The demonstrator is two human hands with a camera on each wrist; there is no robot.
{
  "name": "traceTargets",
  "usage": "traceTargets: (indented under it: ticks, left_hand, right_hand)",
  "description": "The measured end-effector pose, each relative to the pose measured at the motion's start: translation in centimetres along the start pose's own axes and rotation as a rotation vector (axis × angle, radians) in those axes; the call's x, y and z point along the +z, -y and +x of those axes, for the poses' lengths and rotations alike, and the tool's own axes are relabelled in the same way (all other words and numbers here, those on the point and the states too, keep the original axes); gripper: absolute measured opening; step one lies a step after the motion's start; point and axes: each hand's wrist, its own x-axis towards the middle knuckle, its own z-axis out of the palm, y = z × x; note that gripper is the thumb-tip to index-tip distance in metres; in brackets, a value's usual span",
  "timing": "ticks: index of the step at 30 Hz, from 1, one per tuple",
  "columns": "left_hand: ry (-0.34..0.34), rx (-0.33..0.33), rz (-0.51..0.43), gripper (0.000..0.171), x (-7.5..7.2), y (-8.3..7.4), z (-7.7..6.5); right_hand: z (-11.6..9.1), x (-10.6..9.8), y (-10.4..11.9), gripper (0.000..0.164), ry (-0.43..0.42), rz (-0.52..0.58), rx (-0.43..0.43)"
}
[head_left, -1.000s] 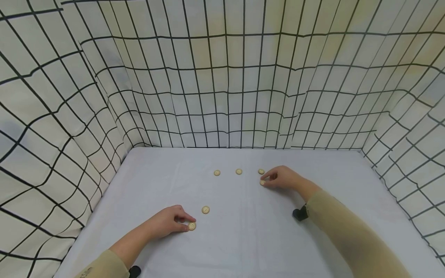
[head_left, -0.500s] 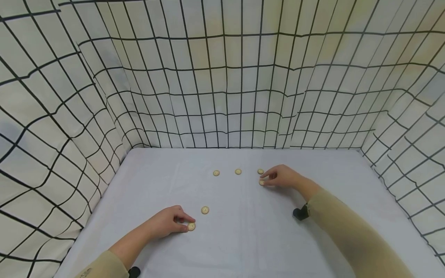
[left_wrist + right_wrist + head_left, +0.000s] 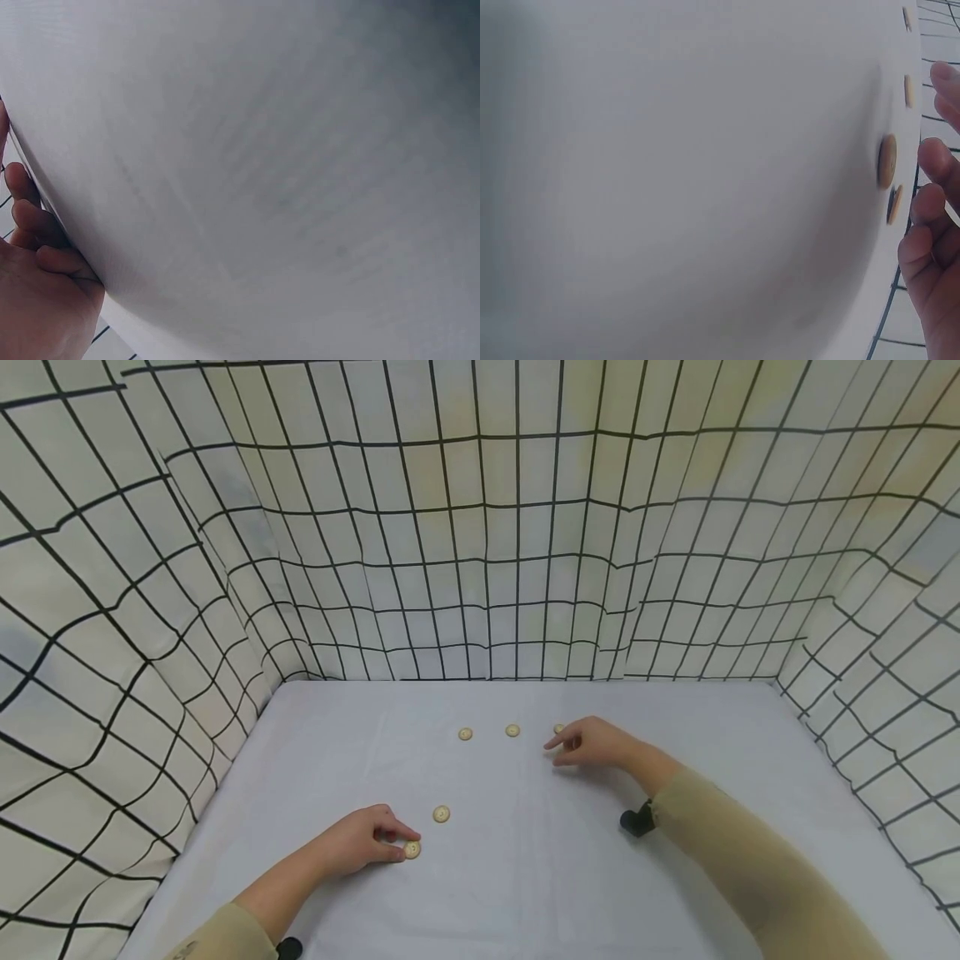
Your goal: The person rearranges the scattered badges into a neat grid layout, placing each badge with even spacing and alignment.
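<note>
In the head view my left hand (image 3: 360, 842) rests low on the left side of the table, pinching a round cream button (image 3: 412, 849) at its rim between thumb and fingertip. Another button (image 3: 441, 813) lies just beyond it. My right hand (image 3: 592, 742) hovers near the right end of a far row of buttons, its fingers parted and holding nothing. It partly covers the row's right button (image 3: 558, 728). The right wrist view shows a nearer button (image 3: 887, 161) lying flat, apart from the fingertips; the hand hides it in the head view.
The far row also has a left button (image 3: 466, 734) and a middle button (image 3: 512, 730). A white cloth covers the table (image 3: 525, 877). White walls (image 3: 480, 527) with a black grid enclose its back and sides.
My right hand has let go of the button it was pinching and shifted slightly left over it, fingers spreading. My left hand still holds its button in the same place.
</note>
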Motion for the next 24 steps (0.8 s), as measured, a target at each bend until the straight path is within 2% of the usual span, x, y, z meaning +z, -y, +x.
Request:
traceTargets:
  ticks: [16, 24]
  left_hand:
    - [-0.003, 0.000, -0.006, 0.021, -0.1, -0.2, -0.2]
    - [-0.001, 0.006, -0.005, 0.021, 0.0, -0.1, -0.2]
  right_hand:
    - [0.9, 1.6, 3.4, 0.029, 0.063, -0.085, -0.123]
    - [1.4, 2.8, 5.4, 0.028, 0.096, -0.093, -0.152]
